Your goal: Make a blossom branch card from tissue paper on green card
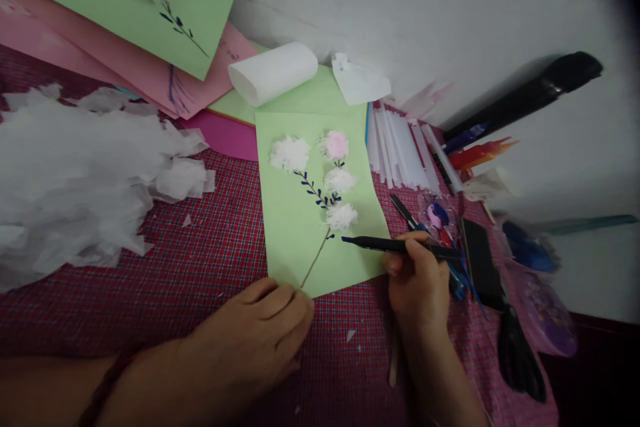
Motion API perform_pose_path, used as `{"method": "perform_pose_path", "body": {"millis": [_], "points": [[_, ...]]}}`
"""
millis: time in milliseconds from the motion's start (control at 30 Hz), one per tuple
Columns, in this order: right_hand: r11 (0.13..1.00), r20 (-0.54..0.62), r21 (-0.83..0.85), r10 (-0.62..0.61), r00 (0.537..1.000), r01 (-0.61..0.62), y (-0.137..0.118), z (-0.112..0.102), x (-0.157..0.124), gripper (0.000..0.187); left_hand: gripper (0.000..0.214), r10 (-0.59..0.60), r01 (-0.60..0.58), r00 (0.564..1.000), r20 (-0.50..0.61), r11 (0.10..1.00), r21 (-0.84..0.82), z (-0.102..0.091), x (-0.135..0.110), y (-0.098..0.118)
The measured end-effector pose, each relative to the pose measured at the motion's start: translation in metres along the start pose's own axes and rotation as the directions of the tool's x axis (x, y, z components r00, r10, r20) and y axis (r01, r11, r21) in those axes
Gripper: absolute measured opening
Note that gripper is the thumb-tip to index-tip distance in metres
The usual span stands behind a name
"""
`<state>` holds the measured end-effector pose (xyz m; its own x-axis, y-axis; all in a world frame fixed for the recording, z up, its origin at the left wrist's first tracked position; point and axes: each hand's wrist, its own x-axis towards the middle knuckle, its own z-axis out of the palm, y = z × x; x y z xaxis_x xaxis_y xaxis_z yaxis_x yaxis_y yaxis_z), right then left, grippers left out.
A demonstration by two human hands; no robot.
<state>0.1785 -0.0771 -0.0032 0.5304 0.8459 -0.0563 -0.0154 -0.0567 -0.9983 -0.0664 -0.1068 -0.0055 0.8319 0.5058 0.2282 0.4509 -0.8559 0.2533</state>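
Observation:
A sheet of light green paper (290, 247) lies on the tablecloth, with several fluffy tissue flowers (341, 216) on it, one pink-centred and the others white. Dark blue painted leaves (313, 190) run along a thin brown stem (316, 257). My left hand (267, 330) presses on the sheet's lower left corner, fingers curled and close together, fingertips partly hidden. Pinched in my right hand (420, 280) is a black brush pen (375, 243). Its dark blue tip points left, just right of a small leaf mark near the lower stem, apparently a little above the paper.
White tissue pieces (75, 180) are heaped at left. Behind them lie pink sheets (135, 67) and another green flower picture (165, 7). A white paper roll (275, 73) sits by the wall. Glue sticks (400, 147), black-handled scissors (520, 353) and a dark box (481, 263) lie right.

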Motion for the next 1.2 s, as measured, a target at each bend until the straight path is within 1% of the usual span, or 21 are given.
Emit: {"method": "perform_pose_path", "body": {"millis": [100, 200, 433, 600, 700, 900, 1200], "points": [[0.996, 0.003, -0.092, -0.007, 1.000, 0.007, -0.001, 0.002, -0.003, 0.008, 0.027, -0.002, 0.002, 1.000, 0.010, 1.000, 0.004, 0.001, -0.001, 0.000], [0.992, -0.003, -0.125, -0.006, 1.000, 0.005, -0.001, 0.005, -0.004, 0.009, 0.023, 0.022, -0.022, 0.999, 0.027, 1.000, -0.004, 0.004, -0.003, -0.001], [0.994, 0.010, -0.108, -0.018, 1.000, 0.019, 0.001, 0.007, -0.005, 0.008, 0.025, 0.019, -0.019, 0.999, 0.032, 1.000, 0.010, 0.005, -0.004, 0.000], [0.989, 0.083, -0.146, -0.026, 0.996, 0.038, 0.003, 0.009, -0.011, 0.009, 0.023, 0.033, -0.035, 0.998, 0.050, 0.999, 0.036, 0.004, -0.004, 0.000], [0.989, 0.110, -0.140, -0.033, 0.993, 0.049, 0.004, 0.010, -0.011, 0.009, 0.023, 0.036, -0.038, 0.998, 0.059, 0.999, 0.029, 0.002, -0.004, 0.000], [0.988, 0.108, -0.149, -0.025, 0.994, 0.041, 0.005, 0.012, -0.010, 0.016, 0.023, 0.024, -0.027, 0.998, 0.061, 0.998, 0.051, 0.001, -0.004, 0.001], [0.990, 0.108, -0.137, -0.010, 0.994, 0.025, 0.005, 0.012, -0.010, 0.009, 0.021, 0.035, -0.038, 0.998, 0.058, 0.999, 0.039, 0.000, -0.003, 0.000]]}}
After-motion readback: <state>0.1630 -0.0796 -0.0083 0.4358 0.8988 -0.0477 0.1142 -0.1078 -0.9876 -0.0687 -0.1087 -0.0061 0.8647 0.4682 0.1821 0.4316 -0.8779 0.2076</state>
